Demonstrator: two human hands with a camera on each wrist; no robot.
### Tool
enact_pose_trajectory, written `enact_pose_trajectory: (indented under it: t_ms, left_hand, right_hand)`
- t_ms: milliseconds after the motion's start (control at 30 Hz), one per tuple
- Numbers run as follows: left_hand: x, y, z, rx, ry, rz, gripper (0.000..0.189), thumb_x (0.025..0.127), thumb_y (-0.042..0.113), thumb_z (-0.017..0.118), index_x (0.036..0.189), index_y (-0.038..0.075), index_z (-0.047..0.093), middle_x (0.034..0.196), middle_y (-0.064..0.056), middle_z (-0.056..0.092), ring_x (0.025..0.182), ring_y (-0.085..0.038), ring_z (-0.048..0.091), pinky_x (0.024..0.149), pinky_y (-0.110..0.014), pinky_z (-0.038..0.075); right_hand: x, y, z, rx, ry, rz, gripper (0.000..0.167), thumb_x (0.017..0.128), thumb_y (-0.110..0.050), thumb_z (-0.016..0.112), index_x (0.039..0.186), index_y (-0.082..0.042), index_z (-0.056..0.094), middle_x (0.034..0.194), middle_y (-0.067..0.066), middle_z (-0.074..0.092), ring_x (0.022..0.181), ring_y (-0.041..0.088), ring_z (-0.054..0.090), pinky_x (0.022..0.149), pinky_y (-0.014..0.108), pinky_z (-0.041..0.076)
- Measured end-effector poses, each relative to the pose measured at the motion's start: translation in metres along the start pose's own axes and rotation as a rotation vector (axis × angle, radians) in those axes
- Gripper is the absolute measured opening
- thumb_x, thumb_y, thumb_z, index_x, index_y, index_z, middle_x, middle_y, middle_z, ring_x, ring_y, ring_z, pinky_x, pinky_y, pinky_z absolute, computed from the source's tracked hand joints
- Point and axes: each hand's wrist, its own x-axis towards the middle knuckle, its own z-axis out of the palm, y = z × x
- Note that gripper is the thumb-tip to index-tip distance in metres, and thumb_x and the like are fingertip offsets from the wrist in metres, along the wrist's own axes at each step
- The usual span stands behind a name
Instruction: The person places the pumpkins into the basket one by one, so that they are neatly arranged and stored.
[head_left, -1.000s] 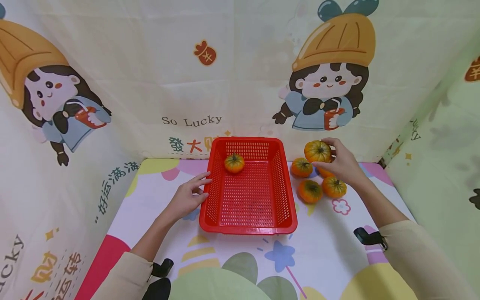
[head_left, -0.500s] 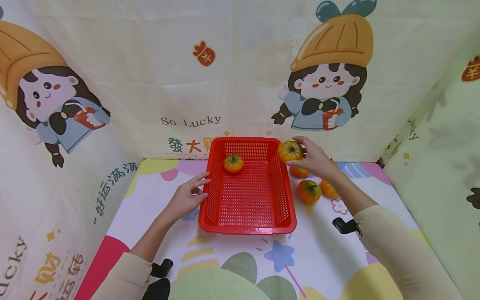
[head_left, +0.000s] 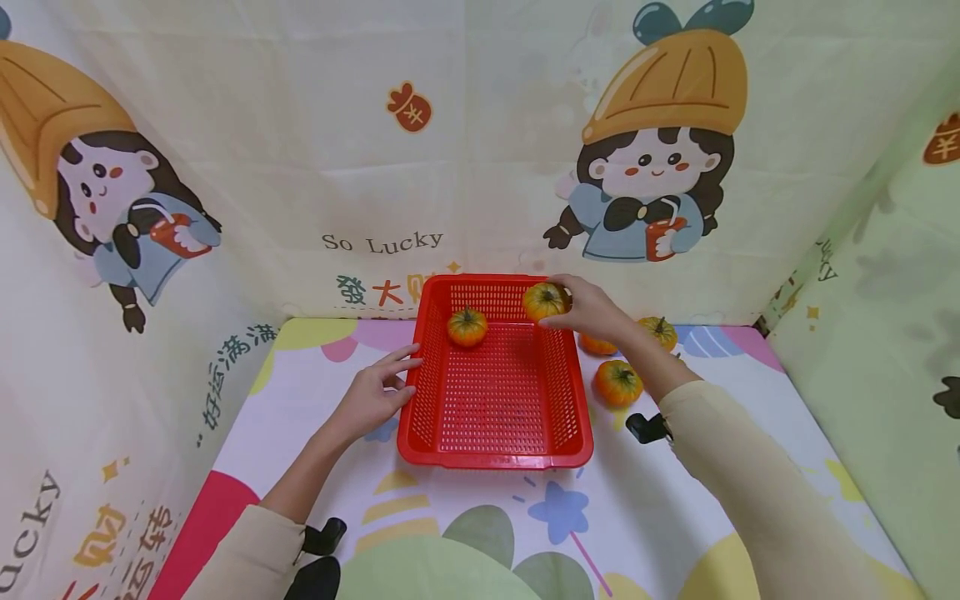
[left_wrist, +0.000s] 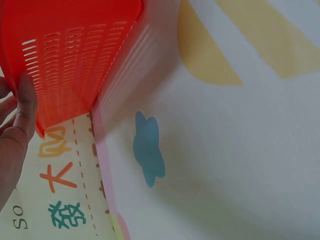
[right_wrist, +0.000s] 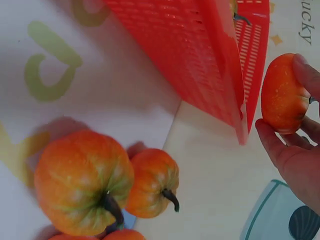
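Observation:
My right hand (head_left: 592, 308) grips a small orange pumpkin (head_left: 543, 302) over the far right part of a red plastic basket (head_left: 491, 457). In the right wrist view, thumb and fingers span this pumpkin (right_wrist: 283, 93) just beyond the basket's rim. Another small pumpkin (head_left: 467, 327) lies inside, near the back left corner. At the basket's left rim rests my left hand (head_left: 375, 392), its fingers extended. The left wrist view shows one finger (left_wrist: 26, 102) against the basket's perforated outer wall (left_wrist: 75, 55).
Several more pumpkins sit right of the basket, among them a front one (head_left: 618, 383) and a back one (head_left: 658, 332); my right forearm hides part of the group. A printed cloth covers the table (head_left: 480, 517), with patterned cloth walls (head_left: 495, 192) behind and at both sides.
My right hand has carried the pumpkin leftward from above the right-hand group, across the basket's right rim, to over the basket. The left hand and the basket have stayed in place.

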Motion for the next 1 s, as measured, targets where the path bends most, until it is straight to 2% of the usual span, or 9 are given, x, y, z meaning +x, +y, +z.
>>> enact_pose_trajectory:
  t_ms: [467, 633, 800, 1000]
  left_hand:
    - [0.002, -0.006, 0.001, -0.005, 0.001, 0.041, 0.049, 0.094, -0.002, 0.067, 0.142, -0.002, 0.060, 0.162, -0.010, 0.045, 0.083, -0.020, 0.063, 0.071, -0.019, 0.058]
    - [0.002, -0.003, 0.001, -0.002, -0.006, 0.028, 0.049, 0.094, -0.001, 0.067, 0.143, -0.001, 0.059, 0.162, -0.008, 0.044, 0.084, -0.021, 0.064, 0.073, -0.020, 0.059]
    - [0.001, -0.001, 0.000, -0.006, -0.008, 0.023, 0.049, 0.094, 0.000, 0.068, 0.143, 0.000, 0.059, 0.162, -0.008, 0.044, 0.085, -0.022, 0.065, 0.073, -0.019, 0.059]
    - [0.001, 0.000, -0.001, 0.001, -0.010, 0.016, 0.050, 0.094, 0.000, 0.068, 0.143, 0.000, 0.059, 0.163, -0.007, 0.044, 0.086, -0.020, 0.065, 0.074, -0.021, 0.060]
  right_hand:
    - [0.034, -0.017, 0.023, 0.029, -0.009, 0.138, 0.081, 0.087, -0.023, 0.083, 0.152, -0.004, 0.038, 0.147, 0.018, 0.051, 0.129, 0.035, 0.050, 0.112, 0.051, 0.048]
    - [0.044, -0.020, 0.036, 0.036, 0.010, 0.201, 0.080, 0.087, -0.025, 0.083, 0.150, -0.001, 0.040, 0.144, 0.019, 0.053, 0.128, 0.035, 0.051, 0.112, 0.050, 0.047]
    - [0.053, -0.023, 0.050, 0.013, 0.032, 0.212, 0.079, 0.086, -0.028, 0.084, 0.147, -0.001, 0.042, 0.142, 0.018, 0.054, 0.128, 0.035, 0.051, 0.112, 0.050, 0.047]
    - [0.060, -0.025, 0.068, 0.065, 0.055, 0.273, 0.076, 0.085, -0.028, 0.085, 0.142, -0.004, 0.042, 0.137, 0.015, 0.054, 0.125, 0.031, 0.051, 0.108, 0.047, 0.050]
